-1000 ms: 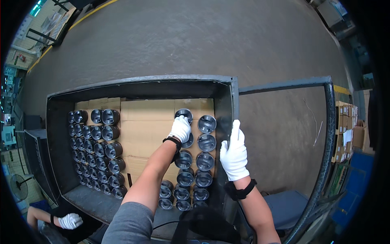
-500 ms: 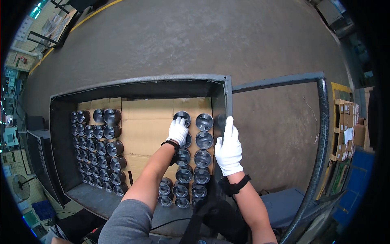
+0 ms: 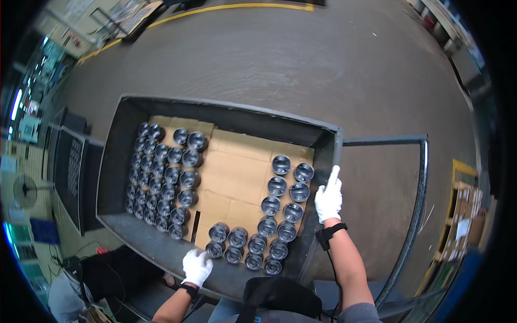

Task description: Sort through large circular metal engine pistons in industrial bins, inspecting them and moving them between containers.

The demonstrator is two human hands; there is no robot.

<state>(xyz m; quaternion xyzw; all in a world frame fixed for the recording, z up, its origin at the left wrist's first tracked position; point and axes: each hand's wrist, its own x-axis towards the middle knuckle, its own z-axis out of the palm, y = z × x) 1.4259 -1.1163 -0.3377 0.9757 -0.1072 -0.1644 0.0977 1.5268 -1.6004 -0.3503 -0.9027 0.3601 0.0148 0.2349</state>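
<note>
Dark metal pistons (image 3: 190,158), hollow side up, stand in rows on cardboard (image 3: 237,167) inside a grey metal bin cart (image 3: 231,109). My left hand (image 3: 197,267), in a white glove, is at the near wall of the bin, its fingers a little apart and no piston in them. Closest to it stands a piston (image 3: 215,249) at the near end of the rows. My right hand (image 3: 329,200), also gloved, grips the right rim of the bin, thumb on the inner side and index finger stretched along the edge.
A bent tube handle (image 3: 424,188) extends from the bin's right side. Further right are stacked boxes (image 3: 460,226) by a yellow frame. At left stand another dark bin (image 3: 69,172) and a fan (image 3: 25,191). Part of another person (image 3: 67,296) shows at lower left.
My left hand has left the far piston in the right-hand rows and come back to the near wall. My right hand stays on the rim. The view has turned and shifted.
</note>
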